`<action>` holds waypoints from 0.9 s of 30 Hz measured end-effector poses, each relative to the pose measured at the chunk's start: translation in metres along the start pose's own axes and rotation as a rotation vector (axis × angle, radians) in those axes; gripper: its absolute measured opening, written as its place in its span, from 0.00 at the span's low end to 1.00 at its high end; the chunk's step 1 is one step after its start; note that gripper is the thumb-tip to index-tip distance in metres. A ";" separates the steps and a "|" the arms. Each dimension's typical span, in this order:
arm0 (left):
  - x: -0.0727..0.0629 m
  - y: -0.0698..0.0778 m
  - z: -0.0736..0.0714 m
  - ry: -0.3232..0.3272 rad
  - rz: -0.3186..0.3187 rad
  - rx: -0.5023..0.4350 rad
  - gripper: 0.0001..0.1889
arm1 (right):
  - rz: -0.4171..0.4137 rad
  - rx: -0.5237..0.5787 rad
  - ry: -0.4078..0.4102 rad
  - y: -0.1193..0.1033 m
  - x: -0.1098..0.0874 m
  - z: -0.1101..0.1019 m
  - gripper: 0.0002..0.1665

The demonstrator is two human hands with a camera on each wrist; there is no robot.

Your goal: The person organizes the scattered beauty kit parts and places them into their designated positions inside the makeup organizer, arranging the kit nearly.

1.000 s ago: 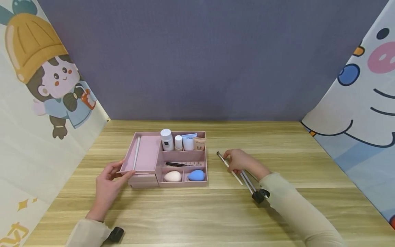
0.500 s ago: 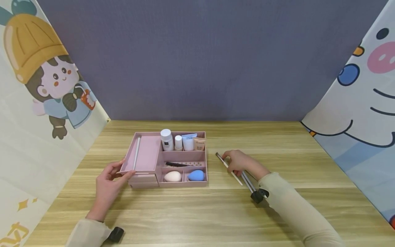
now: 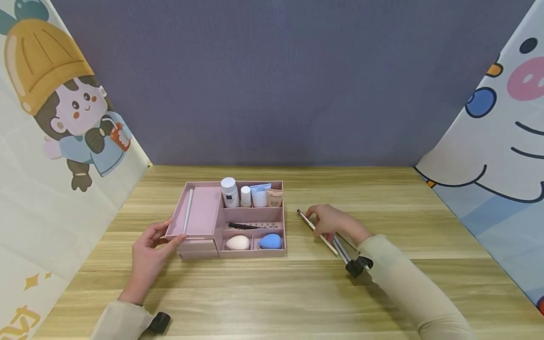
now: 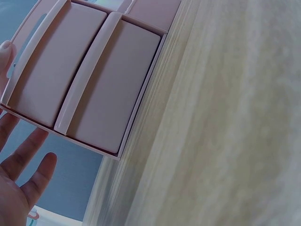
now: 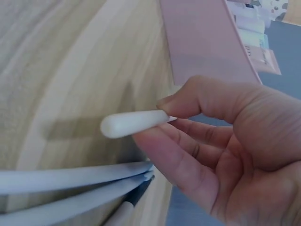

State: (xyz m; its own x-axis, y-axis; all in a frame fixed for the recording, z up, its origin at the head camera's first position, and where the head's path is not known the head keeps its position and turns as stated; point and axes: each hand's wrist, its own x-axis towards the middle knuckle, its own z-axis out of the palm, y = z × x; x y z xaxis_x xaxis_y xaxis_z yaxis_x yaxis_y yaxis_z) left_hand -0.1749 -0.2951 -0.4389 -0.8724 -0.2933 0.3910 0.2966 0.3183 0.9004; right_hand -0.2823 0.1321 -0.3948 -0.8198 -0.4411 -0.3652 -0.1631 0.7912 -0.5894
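Note:
A pink makeup organizer (image 3: pixel 218 253) stands left of centre in the head view, its two drawers (image 4: pixel 110 89) closed in the left wrist view. My left hand (image 3: pixel 149 248) holds its near left corner, thumb at the front rim and fingers along the side. A light-handled makeup brush (image 5: pixel 131 124) is pinched between the thumb and forefinger of my right hand (image 3: pixel 329 221). It slants just over the table, its dark tip to the far left. Below that hand lie several other brushes (image 5: pixel 70 178), partly hidden by my wrist. One brush (image 3: pixel 189 208) rests on the organizer's top tray.
The organizer's compartments hold a white bottle (image 3: pixel 230 193), a small white-capped bottle (image 3: pixel 246 196), two tubes (image 3: pixel 260 194), a black pencil (image 3: pixel 242 226), a cream sponge (image 3: pixel 238 243) and a blue sponge (image 3: pixel 270 241). A grey partition (image 3: pixel 280 94) rises behind the wooden table (image 3: pixel 255 302).
The brush in my right hand has shifted slightly, its near end moving a little to the right. My left hand and the organizer stay in place.

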 end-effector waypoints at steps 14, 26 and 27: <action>0.000 -0.002 -0.001 -0.009 0.020 -0.001 0.22 | -0.056 0.067 0.021 -0.006 -0.006 -0.017 0.33; 0.001 -0.001 0.000 -0.007 0.017 -0.006 0.21 | -0.089 0.075 0.027 -0.022 -0.004 -0.039 0.35; 0.001 -0.002 0.000 -0.008 0.017 -0.004 0.21 | -0.093 0.079 0.024 -0.023 -0.003 -0.041 0.35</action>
State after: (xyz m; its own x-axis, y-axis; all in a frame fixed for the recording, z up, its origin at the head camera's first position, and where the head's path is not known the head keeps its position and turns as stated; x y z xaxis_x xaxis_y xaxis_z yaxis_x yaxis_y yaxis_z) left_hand -0.1760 -0.2960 -0.4404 -0.8702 -0.2810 0.4048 0.3129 0.3195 0.8944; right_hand -0.2981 0.1327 -0.3506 -0.8164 -0.4996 -0.2896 -0.1958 0.7113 -0.6751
